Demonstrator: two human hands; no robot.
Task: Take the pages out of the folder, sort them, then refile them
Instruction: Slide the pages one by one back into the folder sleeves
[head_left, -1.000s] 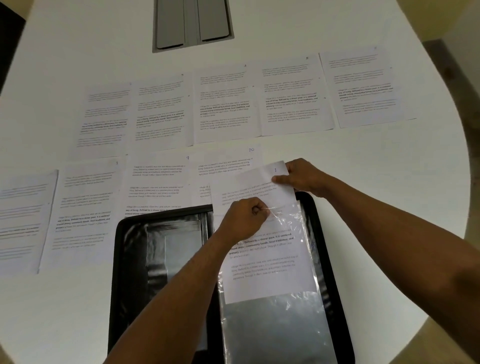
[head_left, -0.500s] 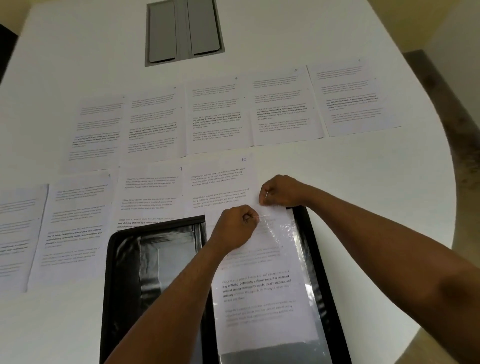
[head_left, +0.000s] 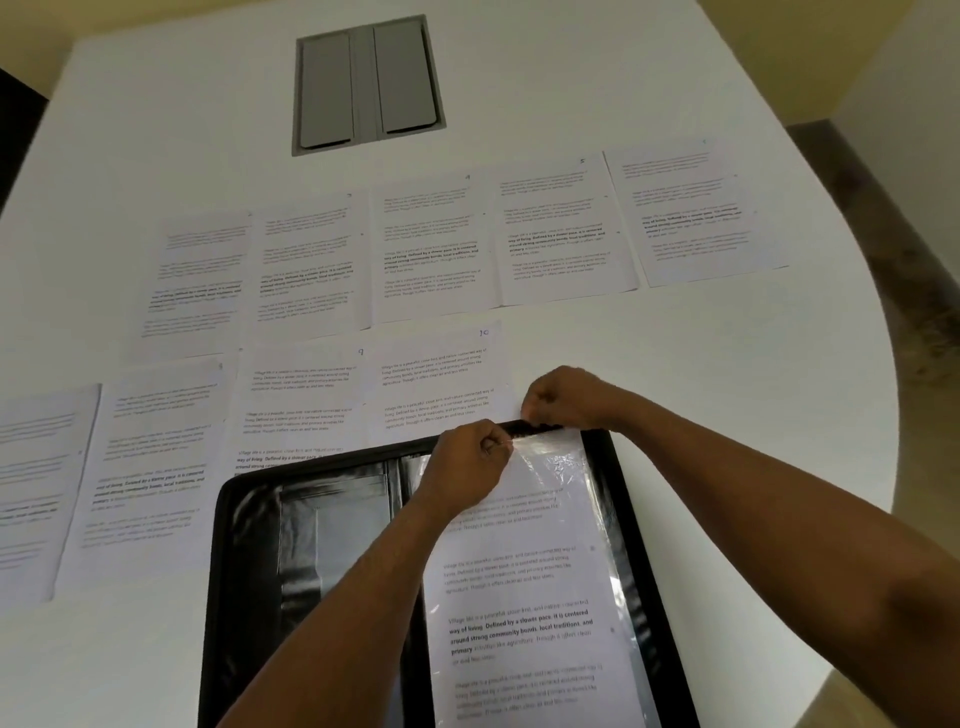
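Observation:
A black folder lies open on the white table near me. On its right half a printed page sits inside a clear plastic sleeve. My left hand pinches the sleeve's top edge at its left corner. Fingers curled, my right hand holds the top edge of the sleeve and page at the folder's upper rim. Several numbered pages lie spread in two rows beyond the folder; the one marked 10 is just above it.
A grey hatch is set into the table at the far side. The table's rounded edge curves down the right, with floor beyond it. The left pages reach the frame's edge.
The page has slid down into the sleeve, from sticking out above it to lying fully inside. My right hand followed it down to the sleeve's top edge. The left hand kept its pinch.

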